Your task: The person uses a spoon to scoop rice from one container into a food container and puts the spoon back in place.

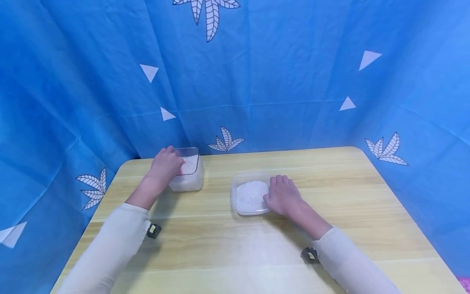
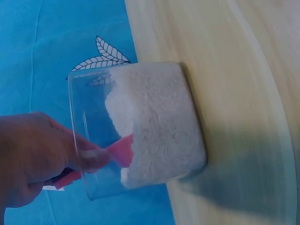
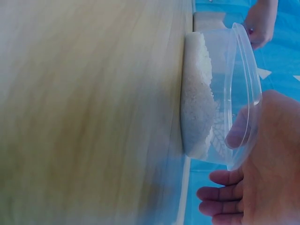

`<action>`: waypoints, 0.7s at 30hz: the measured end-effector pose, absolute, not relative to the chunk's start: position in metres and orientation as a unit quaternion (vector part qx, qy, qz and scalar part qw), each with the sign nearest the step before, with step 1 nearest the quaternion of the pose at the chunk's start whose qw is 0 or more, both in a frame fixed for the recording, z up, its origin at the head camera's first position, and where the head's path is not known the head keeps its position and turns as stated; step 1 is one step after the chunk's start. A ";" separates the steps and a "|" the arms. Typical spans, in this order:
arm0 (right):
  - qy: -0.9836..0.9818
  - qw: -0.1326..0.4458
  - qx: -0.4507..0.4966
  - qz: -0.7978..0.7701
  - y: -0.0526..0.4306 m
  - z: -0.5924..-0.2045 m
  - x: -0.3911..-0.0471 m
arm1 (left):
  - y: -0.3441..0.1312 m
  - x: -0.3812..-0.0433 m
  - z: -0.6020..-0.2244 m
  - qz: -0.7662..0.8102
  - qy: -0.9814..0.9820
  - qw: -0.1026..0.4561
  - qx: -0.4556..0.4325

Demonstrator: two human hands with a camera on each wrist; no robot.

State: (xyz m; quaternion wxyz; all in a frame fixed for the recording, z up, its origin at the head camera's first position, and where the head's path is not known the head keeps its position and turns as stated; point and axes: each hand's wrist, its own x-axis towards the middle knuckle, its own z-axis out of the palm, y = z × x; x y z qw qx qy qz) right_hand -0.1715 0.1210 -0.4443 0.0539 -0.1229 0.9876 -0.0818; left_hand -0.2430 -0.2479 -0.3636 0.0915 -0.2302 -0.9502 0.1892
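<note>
1. A blue curtain with white leaves and triangles hangs just behind the wooden desk and along its sides; a pink patch shows at the lower right corner.
2. Toward the desk's back left stands a clear, tall box of white grains. The left hand pinches a pink scoop dipped in them, blocking part of the box's rim from above.
3. Nearer the middle, a shallow clear tub holds more white grains. The right hand grips its right edge, thumb inside, fingers outside, covering that side.
4. Black devices at both pale sleeves bear small light patches, too small to read.
</note>
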 end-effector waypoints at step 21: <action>0.987 0.063 -0.124 -0.079 0.122 -0.442 -0.175 | -0.253 -0.259 -0.369 0.187 -0.961 0.043 -0.198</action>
